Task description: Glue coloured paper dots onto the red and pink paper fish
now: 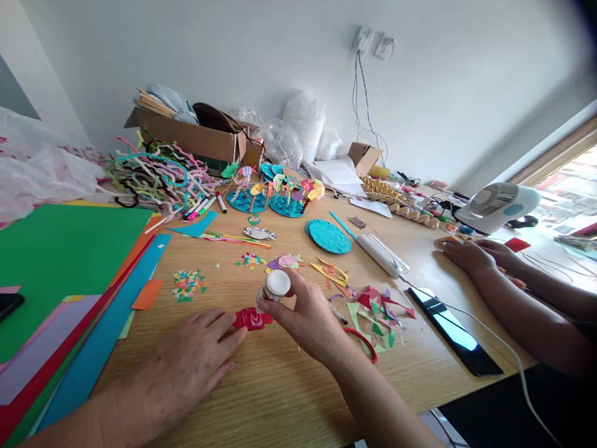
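My right hand (308, 318) grips a small white glue bottle (276, 287), tipped down over a red paper cut-out (252, 319) lying on the wooden table (280, 386). White glue lines show on the red piece. My left hand (191, 364) lies flat on the table with fingers stretched out, its fingertips pressing the left edge of the red cut-out. Red-handled scissors (364, 341) lie partly hidden under my right wrist.
Coloured paper sheets (60, 274) are stacked at left. Paper scraps (373, 308), confetti (188, 285), teal discs (329, 236), pipe cleaners (153, 171), cardboard boxes (196, 140) lie around. A phone (454, 330) with cable, and a fan (497, 205) at right. Another person's hands (471, 255) rest at right.
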The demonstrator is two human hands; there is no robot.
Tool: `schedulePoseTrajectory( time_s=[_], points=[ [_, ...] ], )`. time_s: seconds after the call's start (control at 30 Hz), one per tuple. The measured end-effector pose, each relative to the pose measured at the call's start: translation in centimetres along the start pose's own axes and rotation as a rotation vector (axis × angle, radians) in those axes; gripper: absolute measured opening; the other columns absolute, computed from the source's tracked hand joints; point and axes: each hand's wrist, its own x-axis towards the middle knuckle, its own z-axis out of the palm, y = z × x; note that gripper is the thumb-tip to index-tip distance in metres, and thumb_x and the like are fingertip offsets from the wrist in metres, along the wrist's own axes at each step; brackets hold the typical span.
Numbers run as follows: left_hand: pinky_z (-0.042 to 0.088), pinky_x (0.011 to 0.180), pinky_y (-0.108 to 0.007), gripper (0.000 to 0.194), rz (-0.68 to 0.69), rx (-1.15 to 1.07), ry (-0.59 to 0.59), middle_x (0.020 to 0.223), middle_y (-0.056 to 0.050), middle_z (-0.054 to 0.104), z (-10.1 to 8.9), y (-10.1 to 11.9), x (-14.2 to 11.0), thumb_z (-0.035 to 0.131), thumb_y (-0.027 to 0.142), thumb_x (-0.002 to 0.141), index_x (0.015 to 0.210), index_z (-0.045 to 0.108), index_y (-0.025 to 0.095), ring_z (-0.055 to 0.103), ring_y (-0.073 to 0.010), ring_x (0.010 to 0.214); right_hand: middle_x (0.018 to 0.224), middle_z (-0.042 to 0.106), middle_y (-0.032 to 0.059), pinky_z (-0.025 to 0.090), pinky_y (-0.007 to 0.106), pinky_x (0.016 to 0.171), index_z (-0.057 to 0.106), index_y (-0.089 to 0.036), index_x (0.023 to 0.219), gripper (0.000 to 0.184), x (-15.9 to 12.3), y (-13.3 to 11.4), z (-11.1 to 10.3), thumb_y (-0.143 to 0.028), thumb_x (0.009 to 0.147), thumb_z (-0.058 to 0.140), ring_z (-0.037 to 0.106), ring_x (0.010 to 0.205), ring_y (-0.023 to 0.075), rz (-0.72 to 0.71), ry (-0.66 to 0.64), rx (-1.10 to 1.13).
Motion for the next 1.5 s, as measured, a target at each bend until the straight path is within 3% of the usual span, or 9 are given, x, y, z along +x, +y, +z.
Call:
schedulePoseTrajectory(
  time_s=[0.23, 0.53, 0.8, 1.5],
  points=[
    [0.045, 0.088, -0.043, 0.038, 0.038, 0.031, 0.100, 0.109, -0.007, 0.061, 1.5, -0.6, -0.3, 0.055, 0.014, 0.078, 0.115, 0.055, 0.022, 0.055, -0.0257, 0.100, 0.078, 0.061, 0.0009, 0.038, 0.026, 0.064, 0.055, -0.018, 0.079, 0.018, 0.6, -0.9, 1.2, -0.031, 0.074, 0.067, 0.053, 0.072, 0.0159, -0.031, -0.011, 0.025],
    [0.049, 0.084, -0.048, 0.037, -0.010, -0.016, -0.038, 0.111, -0.009, 0.062, -0.6, 0.2, 0.1, 0.058, 0.009, 0.076, 0.112, 0.059, 0.019, 0.056, -0.0300, 0.101, 0.080, 0.062, 0.0009, 0.038, 0.026, 0.064, 0.055, -0.019, 0.081, 0.016, -0.2, -0.1, 0.0, -0.033, 0.078, 0.063, 0.054, 0.073, 0.0156, 0.006, 0.012, -0.009],
    [0.048, 0.086, -0.050, 0.038, 0.002, 0.000, -0.038, 0.111, -0.009, 0.062, -0.5, 0.2, 0.1, 0.059, 0.011, 0.077, 0.114, 0.058, 0.019, 0.054, -0.0304, 0.103, 0.078, 0.061, 0.0009, 0.038, 0.026, 0.063, 0.056, -0.019, 0.080, 0.019, -1.4, -0.3, -0.1, -0.036, 0.078, 0.064, 0.053, 0.072, 0.0153, 0.012, 0.001, 0.005],
    [0.046, 0.089, -0.045, 0.034, 0.020, -0.005, 0.034, 0.110, -0.010, 0.062, 0.3, -0.3, -0.3, 0.057, 0.012, 0.076, 0.110, 0.058, 0.018, 0.054, -0.0288, 0.105, 0.077, 0.061, 0.0017, 0.039, 0.026, 0.062, 0.056, -0.019, 0.080, 0.019, -1.2, -1.1, 1.0, -0.035, 0.076, 0.066, 0.053, 0.071, 0.0161, -0.025, -0.009, 0.035]
  ],
)
